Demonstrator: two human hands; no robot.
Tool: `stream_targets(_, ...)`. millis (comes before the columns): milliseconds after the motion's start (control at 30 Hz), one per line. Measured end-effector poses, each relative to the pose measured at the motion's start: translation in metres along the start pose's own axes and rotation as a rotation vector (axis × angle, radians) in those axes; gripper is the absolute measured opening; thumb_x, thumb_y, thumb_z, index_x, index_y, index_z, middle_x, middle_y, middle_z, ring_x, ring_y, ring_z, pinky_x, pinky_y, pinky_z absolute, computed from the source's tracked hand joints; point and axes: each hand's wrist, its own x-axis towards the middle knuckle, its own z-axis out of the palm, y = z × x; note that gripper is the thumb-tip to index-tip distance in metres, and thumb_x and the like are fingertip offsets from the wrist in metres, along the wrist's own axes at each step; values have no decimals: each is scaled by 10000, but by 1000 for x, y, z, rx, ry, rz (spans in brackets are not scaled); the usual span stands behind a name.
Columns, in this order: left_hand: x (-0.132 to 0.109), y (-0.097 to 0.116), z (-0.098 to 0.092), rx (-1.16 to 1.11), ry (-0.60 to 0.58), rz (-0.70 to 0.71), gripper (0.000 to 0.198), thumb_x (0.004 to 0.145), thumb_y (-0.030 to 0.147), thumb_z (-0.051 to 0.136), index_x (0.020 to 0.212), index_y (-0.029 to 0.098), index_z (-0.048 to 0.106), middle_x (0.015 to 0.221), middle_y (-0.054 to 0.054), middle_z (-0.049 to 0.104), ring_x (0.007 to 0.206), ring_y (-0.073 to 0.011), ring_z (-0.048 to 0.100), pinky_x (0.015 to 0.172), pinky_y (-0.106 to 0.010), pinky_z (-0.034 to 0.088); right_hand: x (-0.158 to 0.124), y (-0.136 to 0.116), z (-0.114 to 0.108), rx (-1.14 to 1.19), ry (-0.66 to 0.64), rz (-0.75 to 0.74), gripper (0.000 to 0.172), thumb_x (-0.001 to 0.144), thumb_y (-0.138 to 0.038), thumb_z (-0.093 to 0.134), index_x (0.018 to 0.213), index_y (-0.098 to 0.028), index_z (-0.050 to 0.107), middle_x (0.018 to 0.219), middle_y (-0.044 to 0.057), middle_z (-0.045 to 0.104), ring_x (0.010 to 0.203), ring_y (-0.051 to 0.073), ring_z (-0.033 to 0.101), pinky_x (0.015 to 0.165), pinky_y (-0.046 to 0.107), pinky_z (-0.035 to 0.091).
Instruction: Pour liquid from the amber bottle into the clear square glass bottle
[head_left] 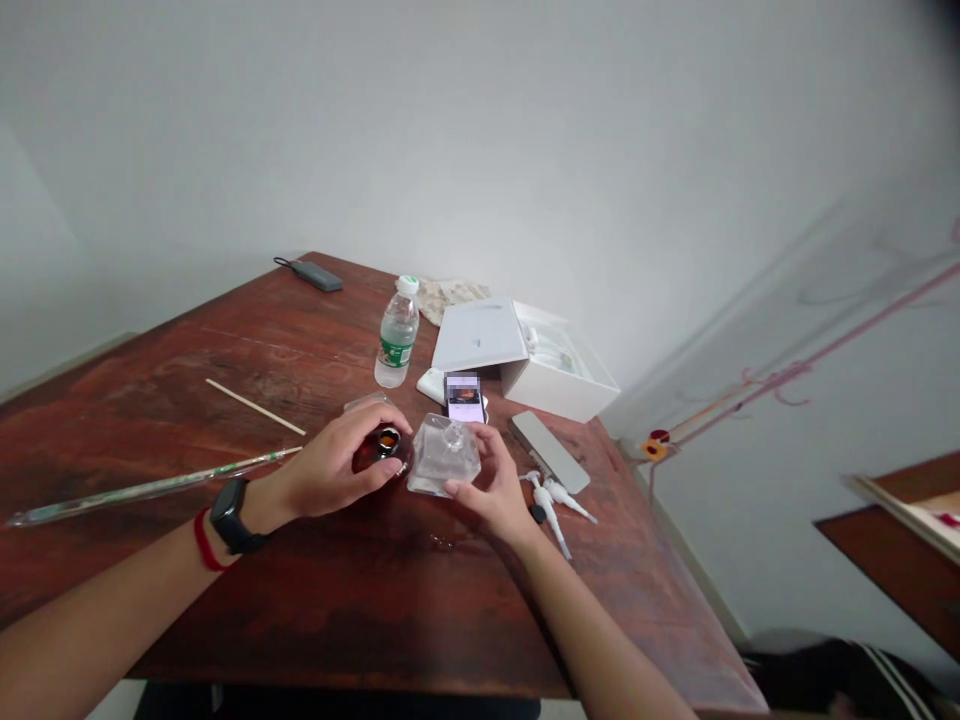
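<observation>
My left hand [334,465] is wrapped round a small dark brown bottle [384,447] with an open mouth, standing on the red-brown wooden table [315,590]. My right hand [491,490] grips the side of a clear square glass bottle [444,455] that rests right beside the brown one. On my left wrist sit a black watch and a red band. Another clear glass piece [365,403] lies just behind my left hand.
A plastic water bottle [397,333], an open white box [525,355], a phone [464,397], a grey flat case [550,451] and white pump nozzles [555,497] lie behind and to the right. A thin wooden stick [255,406] and a long clear-wrapped rod [150,488] lie left.
</observation>
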Motion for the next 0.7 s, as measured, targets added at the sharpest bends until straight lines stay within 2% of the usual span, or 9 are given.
stream_targets(267,0,1,-2,18,-24,-45,320,1015,486,590,1174,215,647,1064,-63,751,938,-256,721,855,-343,557,-2,0,2,-11,8,-34,705,733,-439,962,1300,-297,567,1265,74,724,1168,275,713,1035,437,560)
stream_targets(700,1,-2,-1,-24,-14,-12,282,1021,442,587,1153,206,664,1068,-88,757,960,-272,725,874,-371,560,-5,-4,4,-57,-1,-14,737,712,-507,960,1300,-300,567,1273,92,734,1138,300,728,1008,466,589)
